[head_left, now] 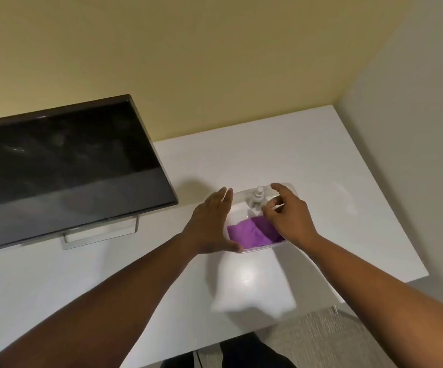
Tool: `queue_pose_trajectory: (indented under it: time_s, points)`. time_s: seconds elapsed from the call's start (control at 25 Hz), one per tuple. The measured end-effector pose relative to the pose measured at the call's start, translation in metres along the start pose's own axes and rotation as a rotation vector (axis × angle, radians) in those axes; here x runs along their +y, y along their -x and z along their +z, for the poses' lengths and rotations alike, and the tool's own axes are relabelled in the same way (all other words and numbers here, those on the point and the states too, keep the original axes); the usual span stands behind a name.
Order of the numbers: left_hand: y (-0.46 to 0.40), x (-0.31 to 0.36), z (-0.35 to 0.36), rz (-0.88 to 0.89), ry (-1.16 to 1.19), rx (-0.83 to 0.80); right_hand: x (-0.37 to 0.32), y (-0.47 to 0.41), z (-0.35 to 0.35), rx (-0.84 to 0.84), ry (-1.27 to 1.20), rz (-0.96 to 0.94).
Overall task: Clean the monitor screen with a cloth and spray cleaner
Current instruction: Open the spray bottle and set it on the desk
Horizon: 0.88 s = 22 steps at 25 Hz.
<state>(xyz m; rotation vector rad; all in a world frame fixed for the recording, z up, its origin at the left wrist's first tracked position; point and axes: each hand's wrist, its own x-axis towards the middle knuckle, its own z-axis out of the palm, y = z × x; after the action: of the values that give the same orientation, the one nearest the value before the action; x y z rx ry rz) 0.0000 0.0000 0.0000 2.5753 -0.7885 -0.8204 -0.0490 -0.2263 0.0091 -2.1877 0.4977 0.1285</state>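
Fingers (pixel 274 205) of our right hand (pixel 286 216) were curled in a loose pinch above the clear plastic tray (pixel 290 187), holding nothing that we could make out; those of our left hand (pixel 211 224) were extended flat against the tray's left side, released. Within the tray lay the folded purple microfibre cloth (pixel 249 233) at the near end, and the small clear spray bottle with a white cap (pixel 257 196) stood upright at the far end, just beside our right fingertips. On the white desk (pixel 321 155), to the left, stood the dark flat-panel monitor (pixel 69 160), its screen smeared. We judged the cloth soft and light, best pinched at a raised fold. The bottle looked light, smooth and easily toppled, best gripped around its body below the cap.
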Motion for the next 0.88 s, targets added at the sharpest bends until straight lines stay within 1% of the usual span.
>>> queue_pose_trajectory:
  time_s: [0.12, 0.16, 0.32, 0.48, 0.6, 0.68, 0.76, 0.88]
  points:
    - [-0.008, 0.002, 0.008, -0.029, -0.08, -0.047, -0.002, -0.013, 0.003, -0.035, 0.037, -0.013]
    - [-0.01, 0.001, 0.012, -0.041, -0.101, -0.041, -0.005, -0.015, 0.004, -0.053, 0.05, -0.008]
    - [-0.016, -0.001, 0.017, -0.071, -0.165, -0.04, -0.004, -0.025, 0.009, -0.035, 0.132, -0.133]
    - [-0.016, 0.003, 0.018, -0.09, -0.184, -0.057, -0.006, -0.027, 0.006, -0.059, 0.114, -0.216]
    - [-0.015, -0.001, 0.016, -0.093, -0.176, -0.074, -0.009, -0.021, 0.002, -0.058, 0.135, -0.214]
    - [-0.012, 0.0, 0.014, -0.083, -0.117, -0.067, -0.013, -0.016, -0.003, -0.039, 0.148, -0.219]
    - [-0.005, 0.003, 0.009, -0.078, -0.001, -0.003, -0.02, -0.009, -0.01, -0.021, 0.14, -0.256]
    - [0.009, 0.009, -0.001, -0.07, 0.165, 0.199, -0.038, 0.007, -0.018, -0.036, 0.053, -0.294]
